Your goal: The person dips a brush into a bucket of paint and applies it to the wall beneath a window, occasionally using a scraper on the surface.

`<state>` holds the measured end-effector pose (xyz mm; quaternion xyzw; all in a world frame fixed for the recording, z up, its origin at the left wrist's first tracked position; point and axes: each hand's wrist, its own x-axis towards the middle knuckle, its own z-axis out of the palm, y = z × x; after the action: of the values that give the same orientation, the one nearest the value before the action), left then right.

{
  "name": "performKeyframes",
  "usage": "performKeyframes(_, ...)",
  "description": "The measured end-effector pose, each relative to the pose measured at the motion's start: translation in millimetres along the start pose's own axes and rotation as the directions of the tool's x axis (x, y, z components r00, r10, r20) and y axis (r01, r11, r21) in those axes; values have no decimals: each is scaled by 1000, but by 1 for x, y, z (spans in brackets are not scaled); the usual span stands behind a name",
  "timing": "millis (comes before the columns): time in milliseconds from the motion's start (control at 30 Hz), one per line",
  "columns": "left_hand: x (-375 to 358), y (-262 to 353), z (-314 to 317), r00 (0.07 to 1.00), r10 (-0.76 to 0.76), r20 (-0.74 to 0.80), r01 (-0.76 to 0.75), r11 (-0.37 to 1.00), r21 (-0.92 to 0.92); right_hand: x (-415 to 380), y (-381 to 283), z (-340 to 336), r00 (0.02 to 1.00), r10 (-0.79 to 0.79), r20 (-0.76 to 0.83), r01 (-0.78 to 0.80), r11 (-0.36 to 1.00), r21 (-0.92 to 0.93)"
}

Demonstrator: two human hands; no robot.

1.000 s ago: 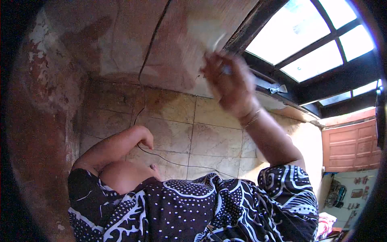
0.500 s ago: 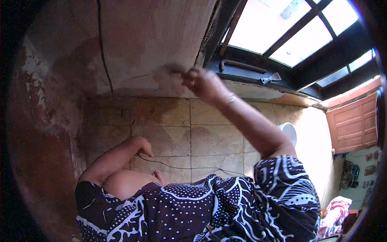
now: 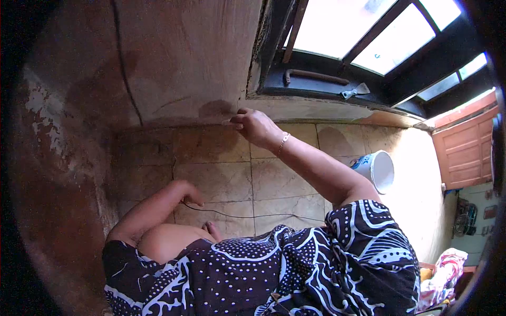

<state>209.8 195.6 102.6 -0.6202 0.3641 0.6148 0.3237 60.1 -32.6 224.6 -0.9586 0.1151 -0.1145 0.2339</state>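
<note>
My bent knee (image 3: 164,243) nearest, left hand (image 3: 191,194) hanging past it by a thin cord (image 3: 226,214) on tiled floor (image 3: 211,181), its grip unclear, right hand (image 3: 254,128) well apart, fingers bent near the stained wall (image 3: 174,63) ahead, hold and contact unclear, white bucket (image 3: 363,164) rightward, dark-framed window (image 3: 377,38) beyond.

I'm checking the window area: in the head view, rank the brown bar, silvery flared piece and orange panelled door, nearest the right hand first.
From the right hand:
1. Brown bar, on the dark window frame.
2. Silvery flared piece, just right of the bar.
3. Orange panelled door, far right.
</note>
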Motion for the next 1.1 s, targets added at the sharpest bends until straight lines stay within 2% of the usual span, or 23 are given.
performKeyframes(33, -5, -1, 0, 1000, -4, -1, 4, 1000, -4, 5, 2, -1, 994, 97, 48, -97, 995, -3)
performKeyframes(67, -8, -1, -1, 999, 38, -5, -38, 999, 7, 6, 9, -4, 993, -27, -113, 23, 999, -37)
performKeyframes(133, -14, 5, -5, 997, 80, -9, -80, 997, 17, 22, -6, -45, 987, 107, -123, -85, 981, 173)
performKeyframes(200, -14, 11, -12, 992, 92, 89, -109, 970, 218, 31, -23, -94, 947, -143, -287, 167, 984, 63)
performKeyframes(267, -2, 10, -12, 993, 89, 82, -106, 969, 222, 29, -48, -152, 873, -325, -363, 257, 940, -223)
performKeyframes(333, 32, 3, -8, 993, 96, 69, -109, 969, 221, 25, -87, -199, 683, -560, -469, 390, 823, -414)
performKeyframes(367, 65, -6, 1, 998, 65, -8, -64, 995, 76, 20, -95, -206, 667, -575, -474, 463, 818, -340)
performKeyframes(400, 81, -10, 5, 996, 23, -81, -29, 997, -72, 17, -100, -194, 662, -587, -466, 473, 809, -347)
performKeyframes(433, 71, -4, 0, 995, 28, -94, -36, 996, -80, 17, -100, -166, 798, -451, -400, 403, 893, -202)
performKeyframes(467, 53, 6, -7, 1000, -19, -24, 19, 1000, -22, 19, -95, -134, 902, -307, -302, 302, 951, -66)
performKeyframes(500, 44, 12, -11, 997, -69, 42, 68, 997, 34, 23, -83, -98, 950, -236, -206, 243, 970, 10)
performKeyframes(533, 52, 10, -13, 998, -63, 32, 62, 998, 21, 28, -64, -57, 981, -163, -102, 171, 982, 79)
performKeyframes(600, 67, 3, -13, 991, 130, -10, -122, 950, 288, 39, -25, 11, 994, 8, 105, -11, 1000, 28)
performKeyframes(633, 67, 0, -14, 991, 130, -15, -121, 954, 276, 42, -7, 31, 994, -4, 110, 1, 1000, 28)
performKeyframes(700, 48, 1, -19, 976, 174, 134, -200, 955, 218, 56, 6, 47, 999, -46, 4, 46, 998, 37)
performKeyframes(733, 64, -4, -19, 977, 174, 126, -197, 957, 211, 66, -10, 30, 998, -57, 4, 57, 998, 35)
performKeyframes(800, 104, -11, -19, 994, 58, 94, -81, 963, 256, 81, -42, -25, 999, -29, -34, 31, 998, 52)
performKeyframes(867, 98, -12, -18, 993, 67, 96, -87, 971, 224, 80, -103, -104, 987, -89, -136, 112, 978, 176)
performKeyframes(933, 89, -14, -18, 990, 80, 115, -97, 982, 160, 92, -119, -155, 941, -246, -234, 242, 969, -46)
performKeyframes(1000, 77, -16, -15, 986, 98, 132, -109, 991, 80, 107, -122, -210, 960, -182, -213, 213, 968, 132)
performKeyframes(1067, 54, -18, -7, 991, 98, 95, -100, 995, 21, 116, -122, -276, 882, -392, -261, 456, 849, 268)
performKeyframes(1100, 47, -18, -6, 993, 92, 70, -91, 996, -24, 121, -145, -300, 744, -631, -221, 668, 690, 278)
